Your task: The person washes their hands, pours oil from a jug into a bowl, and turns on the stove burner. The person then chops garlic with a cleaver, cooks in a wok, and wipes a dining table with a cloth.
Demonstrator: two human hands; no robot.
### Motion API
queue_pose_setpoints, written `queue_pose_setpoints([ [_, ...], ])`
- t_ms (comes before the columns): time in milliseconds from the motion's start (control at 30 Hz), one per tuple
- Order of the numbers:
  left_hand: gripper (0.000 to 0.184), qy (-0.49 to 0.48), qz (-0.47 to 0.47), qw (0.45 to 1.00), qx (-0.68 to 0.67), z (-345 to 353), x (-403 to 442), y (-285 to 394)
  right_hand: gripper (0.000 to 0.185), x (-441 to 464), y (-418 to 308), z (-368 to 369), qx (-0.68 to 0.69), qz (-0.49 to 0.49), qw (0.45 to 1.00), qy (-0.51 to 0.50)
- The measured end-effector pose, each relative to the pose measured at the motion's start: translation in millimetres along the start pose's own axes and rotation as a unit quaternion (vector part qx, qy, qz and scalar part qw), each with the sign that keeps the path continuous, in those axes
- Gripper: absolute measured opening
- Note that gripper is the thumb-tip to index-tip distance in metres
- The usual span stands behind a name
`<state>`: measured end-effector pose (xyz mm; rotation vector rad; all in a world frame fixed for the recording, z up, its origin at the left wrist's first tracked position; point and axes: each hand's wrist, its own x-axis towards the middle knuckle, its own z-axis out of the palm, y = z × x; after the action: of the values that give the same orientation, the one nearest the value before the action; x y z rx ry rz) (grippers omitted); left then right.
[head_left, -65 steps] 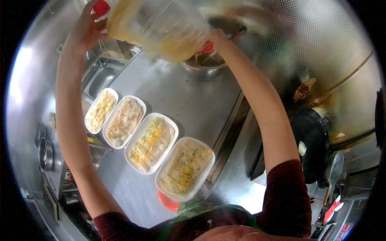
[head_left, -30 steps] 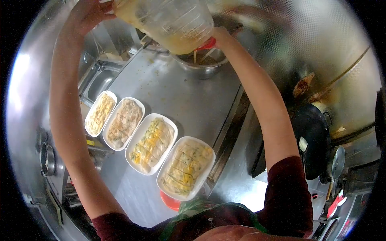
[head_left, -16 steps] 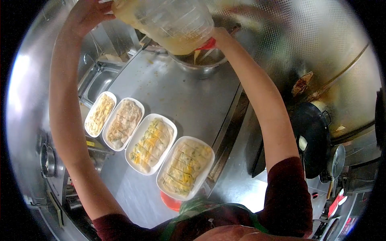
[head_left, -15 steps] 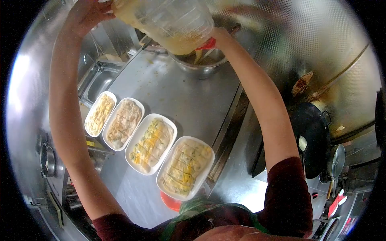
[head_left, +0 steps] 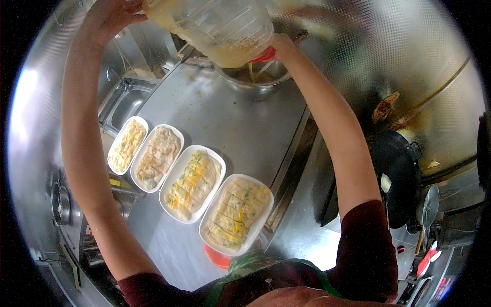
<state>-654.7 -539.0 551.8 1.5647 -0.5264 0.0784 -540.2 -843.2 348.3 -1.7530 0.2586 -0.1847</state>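
At the top left my left hand (head_left: 115,18) is closed on a large clear plastic container (head_left: 225,30), partly cut off by the frame. The container is tipped over, with pale yellowish liquid along its lower side. A thin yellowish stream falls from its mouth into a steel bowl (head_left: 253,92), which holds dark, murky contents. My right hand (head_left: 279,45) is at the container's mouth end, closed by a red piece (head_left: 266,55); most of its fingers are hidden, and I cannot make out what the red piece belongs to.
Several white oval dishes of pale food stand in a row on the steel counter (head_left: 220,128); the nearest dish (head_left: 238,248) overlaps a red-orange round thing (head_left: 217,257). A steel sink (head_left: 123,105) lies left. A black wok (head_left: 396,169) and a ladle (head_left: 429,204) are right.
The yellowish liquid in the container has dropped slightly as the stream runs into the bowl. Both arms keep nearly the same position.
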Motion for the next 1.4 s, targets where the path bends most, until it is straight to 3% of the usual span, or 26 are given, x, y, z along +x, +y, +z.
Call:
queue_pose_setpoints([
  [233, 0.052, 0.004, 0.008, 1.0, 0.0, 2, -3, 2, 0.029, -1, 0, 1, 0.0, 0.0, 1.0, -0.002],
  [300, 0.052, 0.0, -0.053, 0.997, -0.061, -23, 25, -10, 0.03, -2, -1, 1, 0.0, 0.0, 1.0, -0.001],
  [333, 0.052, -0.02, -0.112, 0.986, -0.125, -74, 76, -32, 0.03, -2, -2, 1, -0.001, -0.001, 1.0, 0.0],
  [400, 0.052, -0.017, -0.107, 0.985, -0.132, -75, 77, -33, 0.03, -2, -3, 1, -0.001, -0.001, 1.0, 0.001],
  [433, 0.052, 0.006, -0.042, 0.996, -0.075, -24, 24, -12, 0.03, -1, -3, 1, -0.002, -0.002, 1.0, 0.003],
  [500, 0.052, 0.037, 0.02, 0.999, -0.016, 4, -4, 0, 0.03, -1, -3, 2, -0.004, -0.001, 1.0, 0.004],
  [600, 0.053, 0.065, -0.025, 0.997, -0.047, 0, 2, 0, 0.03, -2, -4, 3, -0.008, -0.002, 1.0, 0.006],
  [667, 0.054, 0.088, -0.102, 0.985, -0.107, -9, 18, 1, 0.03, -3, -5, 3, -0.009, -0.004, 1.0, 0.009],
  [767, 0.054, 0.021, 0.005, 0.999, -0.035, -7, 0, -7, 0.03, -2, -6, 3, -0.013, -0.003, 1.0, 0.011],
  [867, 0.054, 0.019, -0.039, 0.999, -0.008, -15, -4, -3, 0.03, -2, -9, 5, -0.018, -0.006, 1.0, 0.016],
  [1067, 0.046, 0.051, -0.103, 0.977, -0.181, -82, 25, -63, 0.031, 1, -15, 6, -0.026, -0.013, 0.999, 0.029],
  [1100, 0.043, -0.002, -0.096, 0.97, -0.225, -103, 26, -78, 0.031, 1, -15, 5, -0.029, -0.014, 0.999, 0.032],
  [1200, 0.041, 0.015, -0.106, 0.944, -0.311, -100, 6, -94, 0.031, 2, -18, 8, -0.041, -0.021, 0.998, 0.049],
  [1267, 0.04, -0.099, -0.085, 0.883, -0.451, -135, 14, -140, 0.031, 1, -22, 10, -0.05, -0.03, 0.995, 0.075],
  [1333, 0.039, -0.064, -0.08, 0.879, -0.466, -127, 3, -139, 0.03, 1, -25, 14, -0.05, -0.05, 0.991, 0.114],
  [1400, 0.039, 0.117, -0.091, 0.924, -0.351, -96, -26, -132, 0.03, 5, -25, 18, -0.045, -0.079, 0.983, 0.158],
])
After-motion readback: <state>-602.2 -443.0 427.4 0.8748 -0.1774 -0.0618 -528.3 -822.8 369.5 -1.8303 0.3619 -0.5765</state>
